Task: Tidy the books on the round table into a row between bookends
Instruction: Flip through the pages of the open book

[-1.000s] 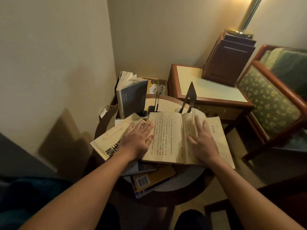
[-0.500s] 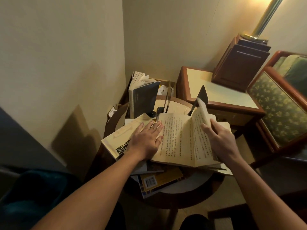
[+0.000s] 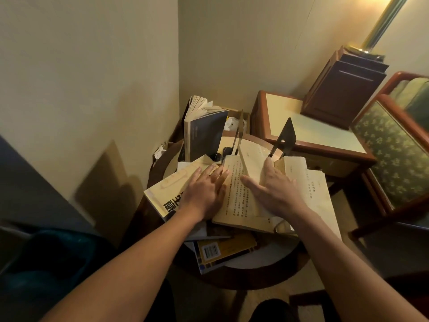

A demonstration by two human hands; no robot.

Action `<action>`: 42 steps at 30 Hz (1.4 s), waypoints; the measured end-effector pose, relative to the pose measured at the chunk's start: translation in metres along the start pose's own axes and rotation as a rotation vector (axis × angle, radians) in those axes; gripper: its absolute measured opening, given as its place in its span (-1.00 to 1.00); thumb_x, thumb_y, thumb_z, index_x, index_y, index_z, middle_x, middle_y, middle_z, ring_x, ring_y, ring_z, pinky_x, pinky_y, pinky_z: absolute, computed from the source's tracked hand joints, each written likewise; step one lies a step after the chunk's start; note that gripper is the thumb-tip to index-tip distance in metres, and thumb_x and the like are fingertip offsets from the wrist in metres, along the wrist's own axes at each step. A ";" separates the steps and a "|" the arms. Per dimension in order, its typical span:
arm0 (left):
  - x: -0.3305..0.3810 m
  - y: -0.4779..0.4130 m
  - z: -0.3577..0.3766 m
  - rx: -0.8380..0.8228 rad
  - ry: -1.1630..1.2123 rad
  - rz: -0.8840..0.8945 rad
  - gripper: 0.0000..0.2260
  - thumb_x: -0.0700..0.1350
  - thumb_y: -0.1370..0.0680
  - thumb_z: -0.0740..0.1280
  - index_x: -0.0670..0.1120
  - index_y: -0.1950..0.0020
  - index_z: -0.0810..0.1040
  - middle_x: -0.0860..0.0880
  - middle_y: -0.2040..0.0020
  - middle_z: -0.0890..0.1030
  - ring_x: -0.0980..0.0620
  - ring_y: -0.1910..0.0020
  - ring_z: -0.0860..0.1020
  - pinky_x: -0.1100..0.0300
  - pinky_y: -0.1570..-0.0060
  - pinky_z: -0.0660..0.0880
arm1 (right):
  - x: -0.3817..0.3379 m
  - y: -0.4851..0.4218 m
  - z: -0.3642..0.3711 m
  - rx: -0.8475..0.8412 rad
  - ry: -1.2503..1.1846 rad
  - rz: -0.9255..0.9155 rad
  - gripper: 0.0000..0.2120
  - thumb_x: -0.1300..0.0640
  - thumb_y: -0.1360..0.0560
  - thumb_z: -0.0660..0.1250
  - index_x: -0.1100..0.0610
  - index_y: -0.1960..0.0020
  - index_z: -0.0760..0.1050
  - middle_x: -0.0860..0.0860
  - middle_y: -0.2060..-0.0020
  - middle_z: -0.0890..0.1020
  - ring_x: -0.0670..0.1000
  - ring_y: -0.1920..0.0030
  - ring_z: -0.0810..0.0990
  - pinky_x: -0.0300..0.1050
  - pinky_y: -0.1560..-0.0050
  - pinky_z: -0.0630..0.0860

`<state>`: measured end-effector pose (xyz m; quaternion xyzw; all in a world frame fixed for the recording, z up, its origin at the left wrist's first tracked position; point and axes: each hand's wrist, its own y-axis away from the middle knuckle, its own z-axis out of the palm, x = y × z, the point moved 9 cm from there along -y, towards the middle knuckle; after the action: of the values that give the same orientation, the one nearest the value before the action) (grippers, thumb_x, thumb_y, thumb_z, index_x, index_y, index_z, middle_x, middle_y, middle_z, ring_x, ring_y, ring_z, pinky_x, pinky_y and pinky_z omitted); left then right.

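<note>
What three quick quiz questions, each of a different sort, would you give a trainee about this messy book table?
1. True or false: the dark blue book is standing upright.
2. The left hand is: A) lying flat on the book pile; B) curled into a fist; C) raised in the air.
3. What colour is the book with the barcode?

Key: 1 true; 2 A; 3 yellow.
</note>
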<state>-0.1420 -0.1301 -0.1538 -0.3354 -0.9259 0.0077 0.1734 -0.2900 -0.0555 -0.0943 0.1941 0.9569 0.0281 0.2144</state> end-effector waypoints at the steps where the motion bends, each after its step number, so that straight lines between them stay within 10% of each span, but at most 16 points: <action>1: 0.000 0.002 -0.005 0.011 0.023 -0.016 -0.52 0.17 -0.70 -0.11 0.12 -0.62 0.10 0.07 -0.62 0.12 0.05 -0.61 0.01 0.01 -0.56 -0.18 | -0.004 -0.001 0.003 -0.014 0.035 -0.001 0.00 -0.53 -0.45 0.07 0.05 -0.63 -0.15 0.06 -0.56 0.26 0.18 -0.50 0.31 0.47 -0.47 0.09; 13: -0.005 0.006 -0.006 0.113 0.046 -0.040 -0.53 0.04 -0.66 0.02 0.01 -0.57 0.29 0.03 -0.54 0.34 0.05 -0.57 0.20 -0.03 -0.57 0.07 | 0.008 -0.005 0.036 -0.055 0.592 -0.163 -0.27 -0.41 -0.55 -0.17 -0.12 -0.63 -0.12 0.01 -0.63 -0.06 0.24 -0.60 -0.13 0.58 -0.38 -0.31; 19: -0.004 0.007 -0.003 0.056 0.065 -0.031 -0.37 0.29 -0.64 -0.12 -0.01 -0.59 0.23 0.02 -0.58 0.26 0.04 -0.59 0.13 -0.06 -0.58 0.01 | 0.037 -0.008 0.033 -0.079 0.527 -0.166 -0.33 -0.44 -0.55 -0.25 -0.26 -0.58 -0.32 -0.04 -0.60 -0.28 0.14 -0.55 -0.39 0.48 -0.44 -0.33; 27: 0.046 0.025 0.004 -0.049 0.050 0.402 -0.43 0.29 -0.61 0.04 0.07 -0.57 0.25 0.08 -0.57 0.25 -0.01 -0.59 0.13 -0.13 -0.55 0.03 | 0.049 -0.007 0.042 -0.062 0.441 -0.206 -0.39 -0.43 -0.55 -0.29 -0.34 -0.52 -0.43 -0.09 -0.56 -0.39 0.10 -0.53 -0.47 0.37 -0.50 -0.34; 42: 0.044 -0.058 0.015 -0.294 -0.150 0.088 -0.49 0.15 -0.68 0.07 0.12 -0.62 0.10 0.10 -0.61 0.14 0.00 -0.61 0.05 -0.32 -0.52 -0.16 | 0.055 -0.010 0.046 -0.064 0.430 -0.205 -0.41 -0.35 -0.59 -0.26 -0.28 -0.55 -0.38 -0.09 -0.56 -0.39 0.12 -0.52 -0.47 0.35 -0.49 -0.36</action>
<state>-0.2140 -0.1462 -0.1463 -0.3960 -0.9118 -0.0954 0.0524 -0.3205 -0.0447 -0.1590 0.0784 0.9938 0.0774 0.0136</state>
